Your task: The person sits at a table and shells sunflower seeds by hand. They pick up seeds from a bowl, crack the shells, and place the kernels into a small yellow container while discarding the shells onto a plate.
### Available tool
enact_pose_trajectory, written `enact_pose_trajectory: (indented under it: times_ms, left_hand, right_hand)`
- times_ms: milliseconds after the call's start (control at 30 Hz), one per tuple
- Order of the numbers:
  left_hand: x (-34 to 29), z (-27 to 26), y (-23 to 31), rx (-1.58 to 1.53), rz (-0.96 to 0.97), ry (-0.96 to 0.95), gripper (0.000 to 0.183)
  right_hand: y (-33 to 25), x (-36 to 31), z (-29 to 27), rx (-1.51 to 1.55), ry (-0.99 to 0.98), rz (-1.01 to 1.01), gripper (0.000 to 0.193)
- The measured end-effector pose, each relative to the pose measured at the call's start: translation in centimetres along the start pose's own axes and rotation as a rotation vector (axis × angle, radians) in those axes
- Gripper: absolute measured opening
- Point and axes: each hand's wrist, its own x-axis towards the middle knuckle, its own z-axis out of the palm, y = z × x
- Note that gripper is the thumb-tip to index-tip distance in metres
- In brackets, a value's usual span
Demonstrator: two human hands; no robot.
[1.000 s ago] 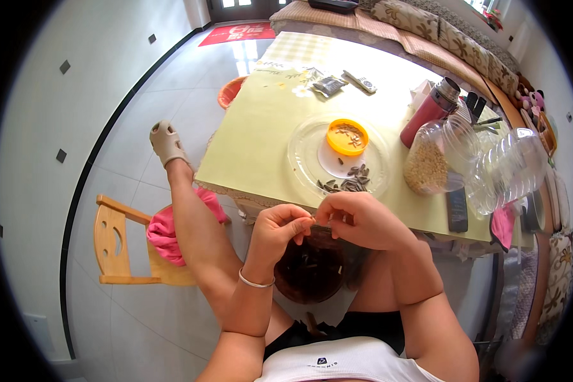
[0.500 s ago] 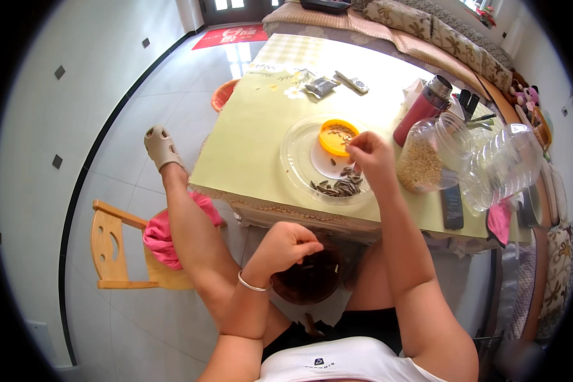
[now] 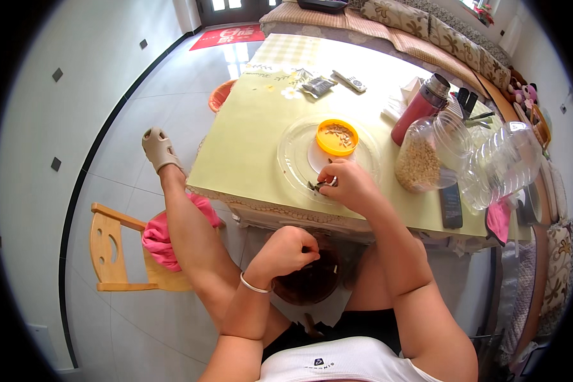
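My right hand (image 3: 350, 186) is at the pile of striped sunflower seeds (image 3: 314, 187) on a round clear plastic tray (image 3: 291, 167), its fingers curled and pinching among them. Most of the pile is hidden under this hand. Just beyond it stands a small yellow-rimmed dish (image 3: 335, 151) with shelled kernels (image 3: 341, 132) inside. My left hand (image 3: 285, 251), a silver bangle on its wrist, hovers over a dark round bin (image 3: 309, 280) between my legs. Its fingers are closed with the tips pressed together; whatever they hold is too small to make out.
Right of the tray stand a red thermos (image 3: 419, 111), a clear jar of kernels (image 3: 419, 159), a large empty plastic jar (image 3: 504, 167) and a black remote (image 3: 451, 207). A pale remote (image 3: 350, 81) and a grey packet (image 3: 319, 86) lie farther back. A wooden chair (image 3: 108, 249) is at left.
My right hand has moved from the yellow-rimmed dish down to the sunflower seeds, uncovering the dish. My left hand stays over the bin, its fingers curled in more.
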Motion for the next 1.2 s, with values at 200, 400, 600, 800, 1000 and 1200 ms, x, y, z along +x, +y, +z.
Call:
enact_pose_trajectory:
  times_ms: [200,400,600,800,1000,1200]
  left_hand:
    - [-0.1,-0.1,-0.5,0.072,0.135,0.065,0.016]
    - [-0.3,-0.1,0.5,-0.219,0.113,0.157,0.02]
    - [0.0,0.3,0.0,-0.433,0.123,0.476,0.016]
    - [0.9,1.1,0.5,-0.553,0.221,0.81,0.019]
    - [1.2,1.4,-0.1,-0.946,0.287,0.795,0.021]
    - [0.8,1.2,-0.3,-0.99,0.279,0.81,0.021]
  right_hand:
    - [-1.2,-0.5,0.3,-0.086,0.044,-0.025,0.018]
    - [-0.7,0.2,1.5,-0.091,0.105,0.006,0.012]
    - [0.1,0.7,2.1,0.028,0.372,-0.015,0.009]
    - [-2.0,-0.7,1.1,0.464,0.181,0.048,0.011]
    - [-5.6,-3.6,2.0,0.431,0.081,-0.15,0.012]
    - [-4.7,-3.0,2.0,0.472,0.163,-0.101,0.008]
